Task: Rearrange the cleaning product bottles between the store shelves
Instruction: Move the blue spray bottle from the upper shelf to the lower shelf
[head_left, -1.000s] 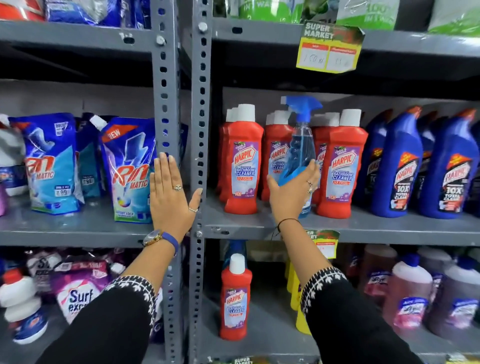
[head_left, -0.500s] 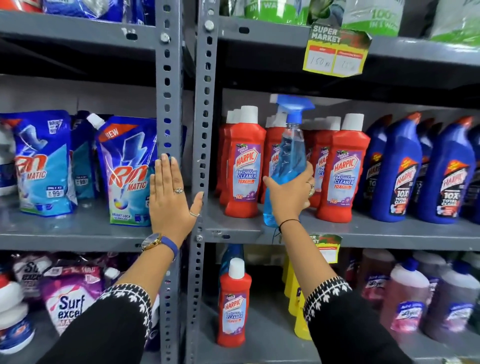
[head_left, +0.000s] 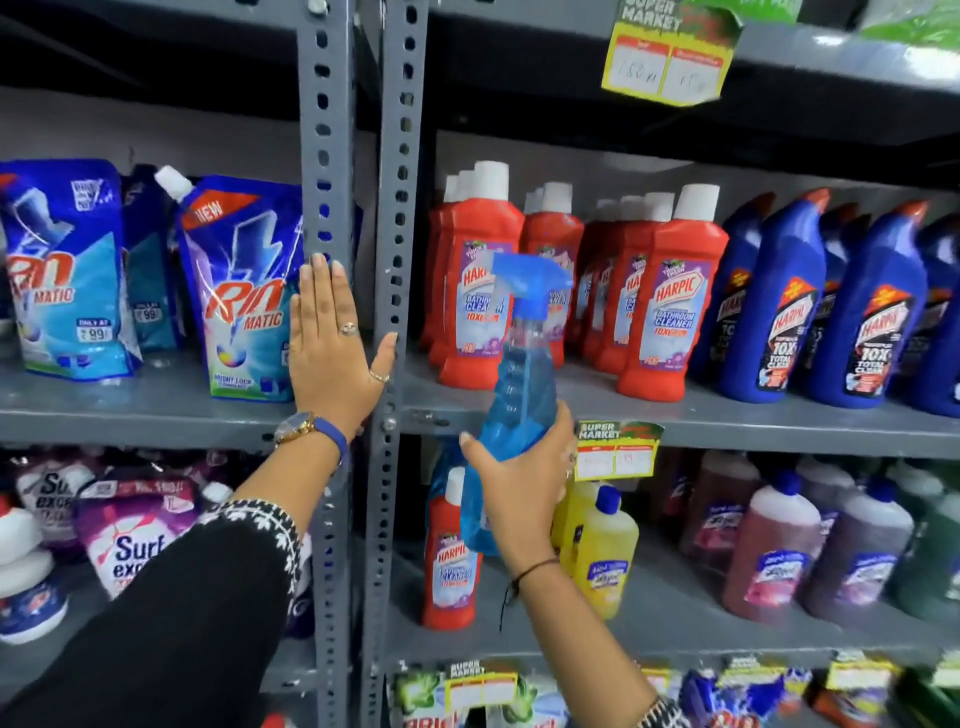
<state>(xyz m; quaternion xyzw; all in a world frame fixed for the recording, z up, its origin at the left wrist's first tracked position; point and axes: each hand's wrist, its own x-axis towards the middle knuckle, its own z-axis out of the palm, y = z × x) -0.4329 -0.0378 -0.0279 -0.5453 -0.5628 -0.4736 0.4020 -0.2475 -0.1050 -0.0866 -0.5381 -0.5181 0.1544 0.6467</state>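
Note:
My right hand (head_left: 524, 483) grips a clear blue spray bottle (head_left: 522, 364) around its lower body. The bottle hangs in the air, tilted, in front of the edge of the middle shelf (head_left: 727, 423). Behind it on that shelf stand several red Harpic bottles (head_left: 670, 306) with white caps and several blue Harpic bottles (head_left: 779, 306) to their right. One red Harpic bottle (head_left: 447, 561) stands alone on the lower shelf, just left of my right hand. My left hand (head_left: 332, 353) lies flat with spread fingers against the grey upright post (head_left: 324, 156).
Blue Rin pouches (head_left: 249, 291) stand on the left middle shelf. Yellow bottles (head_left: 605, 551) and brownish bottles (head_left: 769, 545) fill the lower right shelf. Surf pouches (head_left: 130, 530) sit lower left. Price tags (head_left: 615, 449) hang from the shelf edges.
My right hand has pulled the spray bottle out from among the red bottles and lowered it in front of the shelf edge. My left hand stays on the post.

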